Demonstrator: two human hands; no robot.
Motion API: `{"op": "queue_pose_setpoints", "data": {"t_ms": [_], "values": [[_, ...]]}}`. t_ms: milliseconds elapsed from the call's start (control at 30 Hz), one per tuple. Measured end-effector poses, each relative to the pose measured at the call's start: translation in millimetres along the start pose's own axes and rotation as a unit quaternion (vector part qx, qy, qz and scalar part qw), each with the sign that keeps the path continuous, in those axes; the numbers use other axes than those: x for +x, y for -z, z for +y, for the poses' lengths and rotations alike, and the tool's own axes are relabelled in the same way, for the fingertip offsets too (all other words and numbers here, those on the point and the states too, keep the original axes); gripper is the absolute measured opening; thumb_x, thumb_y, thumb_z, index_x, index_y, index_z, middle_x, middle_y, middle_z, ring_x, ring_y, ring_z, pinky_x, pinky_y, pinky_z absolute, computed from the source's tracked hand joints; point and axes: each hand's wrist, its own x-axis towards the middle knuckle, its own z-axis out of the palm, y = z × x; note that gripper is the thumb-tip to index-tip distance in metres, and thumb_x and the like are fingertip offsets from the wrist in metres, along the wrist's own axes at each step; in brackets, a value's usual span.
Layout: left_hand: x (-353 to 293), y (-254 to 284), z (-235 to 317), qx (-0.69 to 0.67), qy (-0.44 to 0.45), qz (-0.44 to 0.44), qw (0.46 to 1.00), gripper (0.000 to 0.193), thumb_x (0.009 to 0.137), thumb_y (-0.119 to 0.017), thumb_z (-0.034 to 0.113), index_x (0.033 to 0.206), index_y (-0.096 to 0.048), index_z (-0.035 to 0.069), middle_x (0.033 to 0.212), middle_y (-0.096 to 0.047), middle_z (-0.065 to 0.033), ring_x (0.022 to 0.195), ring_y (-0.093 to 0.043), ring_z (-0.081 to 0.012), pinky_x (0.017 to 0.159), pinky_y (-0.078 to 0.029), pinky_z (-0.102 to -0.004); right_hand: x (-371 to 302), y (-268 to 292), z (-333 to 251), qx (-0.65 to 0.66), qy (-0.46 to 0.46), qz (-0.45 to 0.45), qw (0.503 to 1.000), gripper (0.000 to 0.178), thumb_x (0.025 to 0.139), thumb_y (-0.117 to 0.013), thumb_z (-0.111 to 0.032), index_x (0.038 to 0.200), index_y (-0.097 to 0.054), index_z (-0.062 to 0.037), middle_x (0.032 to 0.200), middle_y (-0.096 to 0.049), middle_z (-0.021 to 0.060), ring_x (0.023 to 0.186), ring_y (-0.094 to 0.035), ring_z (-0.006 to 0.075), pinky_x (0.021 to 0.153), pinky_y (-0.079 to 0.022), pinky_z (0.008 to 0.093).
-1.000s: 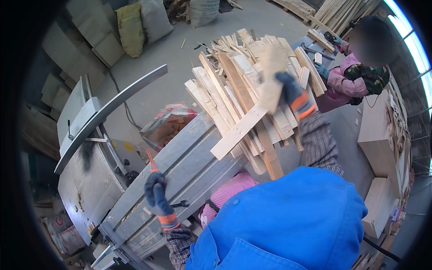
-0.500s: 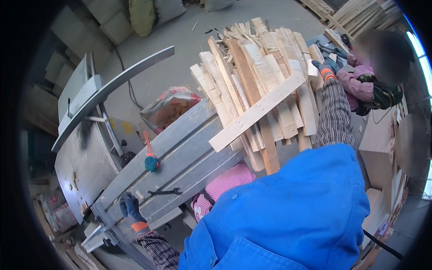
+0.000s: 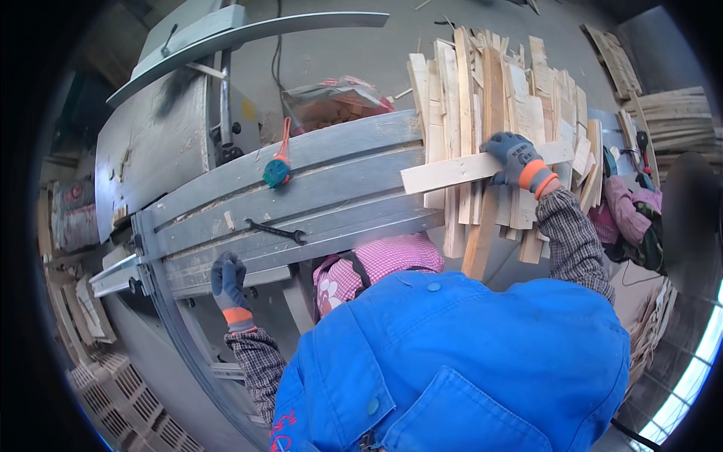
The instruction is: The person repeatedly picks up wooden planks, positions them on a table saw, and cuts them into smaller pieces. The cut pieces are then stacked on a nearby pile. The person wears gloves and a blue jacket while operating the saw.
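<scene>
- One board (image 3: 440,172) is under the right hand (image 3: 516,160): pale, flat, long and narrow, with straight edges and a squared left end.
- It lies crosswise on one stack (image 3: 493,90) of wood, its left end jutting past the stack's side, above the right end of the desk (image 3: 354,139).
- The right hand's grip is closed over the board, fingers toward the far edge, thumb at the near one.
- The left hand (image 3: 228,282) has its grip partly open, fingers loosely bent, nothing seen in it; it is near the desk's near edge, and whether it touches the metal I cannot tell.
- Two gloves, one per hand, both dark grey-blue with orange cuffs.
- The stack's pieces overlap too much to count; most are pale, at least one is browner.
- One tape measure (image 3: 276,172), teal with an orange strap, lies on the desk.
- One dark wrench (image 3: 277,230) lies nearer the person, well apart from the board.
- One open bag (image 3: 339,105) of wood bits stands beyond the desk.
- One curved metal bar (image 3: 248,38) is at the far left.
- One co-worker (image 3: 640,211) is at the right.
</scene>
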Motion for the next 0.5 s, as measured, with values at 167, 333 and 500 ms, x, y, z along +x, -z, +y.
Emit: {"op": "queue_pose_setpoints", "data": {"t_ms": [167,333,500], "values": [[-20.4,6.4,4.9,-0.044,0.005,0.070,0.997,0.029,0.092,-0.066,0.014,0.116,-0.061,-0.002,0.100,-0.062,-0.0042,0.084,-0.057,-0.0099,0.075,-0.050,-0.0235,13.7,51.9,-19.4,0.173,0.089,0.162,0.967,0.059,0.067,-0.085,-0.028,0.115,-0.062,-0.0027,0.109,-0.063,0.0131,0.099,-0.063,0.0329,0.089,-0.050,0.0407],[-5.8,-18.8,32.7,-0.006,-0.088,-0.007,0.996,0.026,0.092,-0.065,0.008,0.117,-0.062,0.001,0.105,-0.065,-0.0044,0.094,-0.060,-0.0118,0.085,-0.050,-0.0256,33.1,155.9,-73.4,0.548,0.204,0.146,0.798,0.051,0.085,-0.072,-0.025,0.124,-0.058,0.0035,0.117,-0.062,0.0124,0.105,-0.060,0.0196,0.092,-0.049,0.0358],[3.0,-82.5,59.6,0.045,-0.194,-0.078,0.977,0.055,0.087,-0.074,0.022,0.132,-0.051,0.001,0.119,-0.062,-0.0099,0.107,-0.060,-0.0199,0.096,-0.047,-0.0334,140.8,164.9,-188.3,0.759,0.380,-0.014,0.528,0.070,0.088,-0.070,-0.033,0.140,-0.042,0.0045,0.135,-0.054,0.0164,0.122,-0.055,0.0293,0.108,-0.041,0.0464]]}}
